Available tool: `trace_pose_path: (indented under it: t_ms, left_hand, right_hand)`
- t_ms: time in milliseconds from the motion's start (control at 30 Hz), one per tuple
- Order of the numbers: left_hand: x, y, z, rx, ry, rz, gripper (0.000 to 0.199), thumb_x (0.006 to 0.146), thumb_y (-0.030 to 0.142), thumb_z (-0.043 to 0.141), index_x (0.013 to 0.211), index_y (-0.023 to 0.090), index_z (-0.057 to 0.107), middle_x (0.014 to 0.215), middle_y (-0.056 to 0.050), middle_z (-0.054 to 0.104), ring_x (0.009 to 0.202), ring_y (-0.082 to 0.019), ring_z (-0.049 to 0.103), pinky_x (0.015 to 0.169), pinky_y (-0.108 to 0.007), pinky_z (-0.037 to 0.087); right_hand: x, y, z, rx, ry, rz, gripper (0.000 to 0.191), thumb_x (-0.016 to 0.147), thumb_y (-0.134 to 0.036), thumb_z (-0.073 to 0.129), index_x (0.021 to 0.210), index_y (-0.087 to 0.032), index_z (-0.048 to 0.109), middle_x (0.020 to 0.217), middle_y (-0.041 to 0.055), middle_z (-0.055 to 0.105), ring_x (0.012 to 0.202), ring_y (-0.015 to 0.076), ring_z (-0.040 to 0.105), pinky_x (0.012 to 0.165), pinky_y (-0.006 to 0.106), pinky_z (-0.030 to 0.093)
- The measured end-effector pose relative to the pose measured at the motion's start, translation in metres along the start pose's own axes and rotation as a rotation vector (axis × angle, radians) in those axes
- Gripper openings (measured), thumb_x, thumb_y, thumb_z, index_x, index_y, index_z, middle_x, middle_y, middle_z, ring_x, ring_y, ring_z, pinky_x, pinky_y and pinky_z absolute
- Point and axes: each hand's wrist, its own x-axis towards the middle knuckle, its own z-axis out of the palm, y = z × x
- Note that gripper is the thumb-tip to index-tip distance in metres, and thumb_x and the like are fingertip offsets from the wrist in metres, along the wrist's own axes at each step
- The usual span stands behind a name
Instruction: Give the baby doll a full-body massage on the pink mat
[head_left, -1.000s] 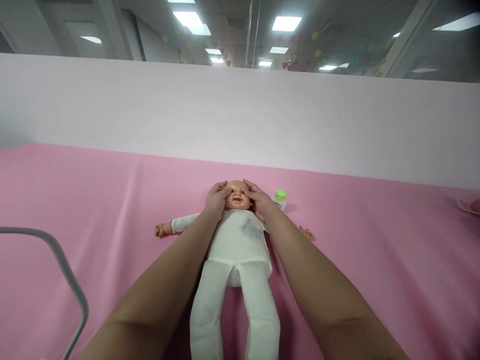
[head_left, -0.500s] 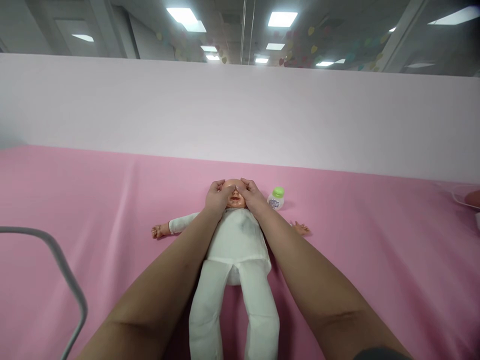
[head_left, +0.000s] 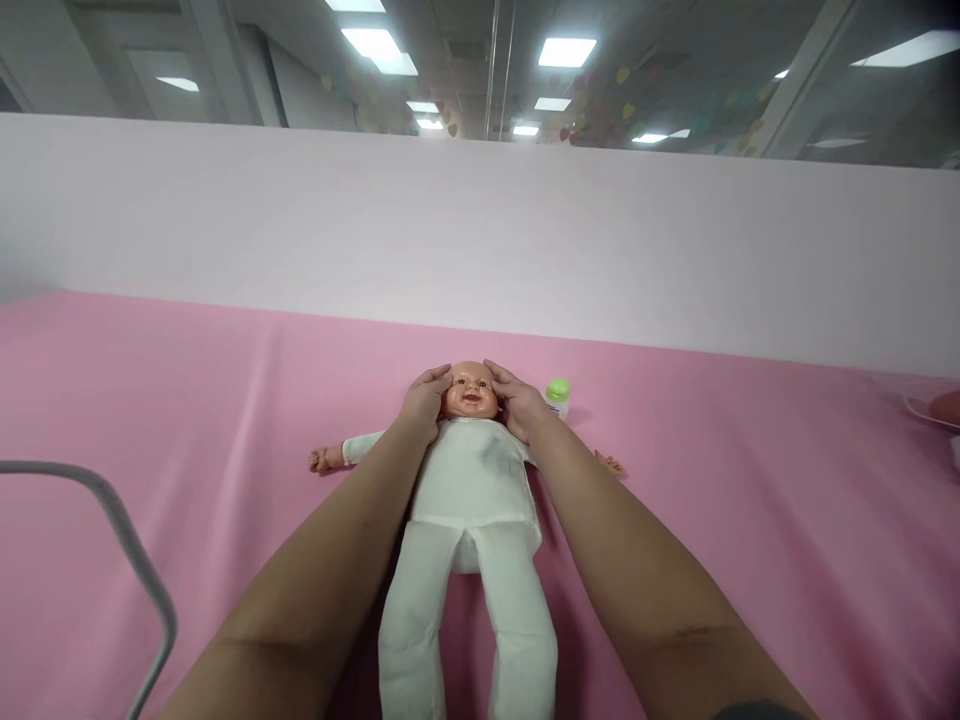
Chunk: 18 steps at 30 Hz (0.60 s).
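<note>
A baby doll (head_left: 476,475) with a white cloth body lies on its back, arms spread, on a pink sheet (head_left: 225,400). My left hand (head_left: 427,400) rests against the left side of the doll's head, its thumb near the temple. On the head's other side, my right hand (head_left: 517,400) touches the temple and cheek with its fingers apart. Between the two hands the doll's eyes and mouth show. Neither hand is closed around anything. Just right of my right hand stands a small bottle with a green cap (head_left: 557,390), partly hidden by that hand.
A grey curved tube (head_left: 127,540) reaches in at the lower left. A clear tray (head_left: 919,405) with a brownish item is at the right edge. Behind the sheet rises a white wall (head_left: 480,235), with glass above it.
Both thumbs have slid outward from the middle of the doll's face to its temples, so its eyes are uncovered. My right hand has shifted right and now covers part of the bottle.
</note>
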Motion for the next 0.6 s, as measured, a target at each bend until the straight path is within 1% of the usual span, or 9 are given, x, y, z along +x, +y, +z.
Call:
trace_pose_path:
  t_ms: [100,167,267,333,367,433,500,600]
  left_hand:
    - [0.000,0.002,-0.001,0.034,-0.013,-0.013,0.042,0.078,0.029,0.081,0.118,0.023,0.071,0.112,-0.010,0.078,0.096,-0.025,0.074,0.085,-0.039,0.060]
    - [-0.001,0.002,-0.003,0.038,-0.075,0.012,0.046,0.077,0.031,0.083,0.120,0.022,0.068,0.113,-0.011,0.077,0.097,-0.025,0.074,0.088,-0.039,0.060]
    - [-0.001,0.001,-0.007,0.070,-0.208,0.060,0.060,0.076,0.037,0.086,0.129,0.021,0.063,0.123,-0.013,0.074,0.104,-0.026,0.073,0.094,-0.041,0.059]
    - [-0.002,0.001,-0.011,0.128,-0.275,0.076,0.074,0.072,0.038,0.091,0.137,0.021,0.061,0.132,-0.016,0.070,0.112,-0.029,0.072,0.100,-0.043,0.057]
    - [-0.002,0.001,-0.012,0.163,-0.297,0.081,0.082,0.068,0.036,0.093,0.141,0.022,0.059,0.134,-0.017,0.069,0.116,-0.031,0.071,0.102,-0.044,0.055]
    - [-0.002,0.002,-0.016,0.220,-0.323,0.087,0.099,0.060,0.030,0.098,0.149,0.022,0.056,0.137,-0.017,0.068,0.121,-0.035,0.068,0.106,-0.047,0.053]
    - [-0.002,0.003,-0.019,0.251,-0.354,0.086,0.111,0.054,0.027,0.101,0.153,0.023,0.053,0.137,-0.017,0.069,0.124,-0.037,0.067,0.107,-0.049,0.052]
    - [-0.003,0.004,-0.023,0.314,-0.385,0.109,0.119,0.053,0.029,0.102,0.158,0.022,0.048,0.140,-0.017,0.068,0.128,-0.038,0.065,0.109,-0.050,0.051]
  right_hand:
    - [-0.006,-0.007,-0.005,-0.055,-0.067,0.013,0.069,0.085,-0.034,0.076,0.151,-0.033,0.055,0.153,0.0044,0.060,0.135,0.0268,0.061,0.117,0.047,0.049]
    - [-0.010,-0.011,-0.007,-0.090,-0.130,-0.006,0.082,0.081,-0.038,0.085,0.156,-0.035,0.049,0.160,0.0039,0.052,0.139,0.0269,0.058,0.118,0.045,0.048]
    - [-0.017,-0.015,-0.009,-0.137,-0.208,0.003,0.112,0.072,-0.033,0.095,0.165,-0.034,0.032,0.165,0.0067,0.045,0.140,0.0278,0.058,0.118,0.043,0.048]
    - [-0.020,-0.018,-0.011,-0.195,-0.221,0.020,0.126,0.067,-0.030,0.097,0.168,-0.033,0.021,0.166,0.0092,0.044,0.139,0.0292,0.059,0.116,0.044,0.050]
    - [-0.021,-0.019,-0.012,-0.231,-0.215,0.020,0.130,0.066,-0.029,0.098,0.168,-0.033,0.019,0.166,0.0097,0.043,0.138,0.0295,0.059,0.116,0.045,0.050]
    - [-0.019,-0.018,-0.014,-0.294,-0.197,0.006,0.134,0.063,-0.028,0.099,0.168,-0.035,0.016,0.168,0.0097,0.039,0.139,0.0292,0.058,0.115,0.045,0.050]
    - [-0.015,-0.015,-0.016,-0.336,-0.172,-0.023,0.135,0.062,-0.028,0.100,0.168,-0.035,0.017,0.168,0.0096,0.039,0.140,0.0286,0.057,0.117,0.045,0.048]
    - [-0.008,-0.008,-0.018,-0.379,-0.114,-0.082,0.128,0.063,-0.035,0.099,0.167,-0.031,0.025,0.165,0.0109,0.045,0.143,0.0290,0.054,0.119,0.046,0.045]
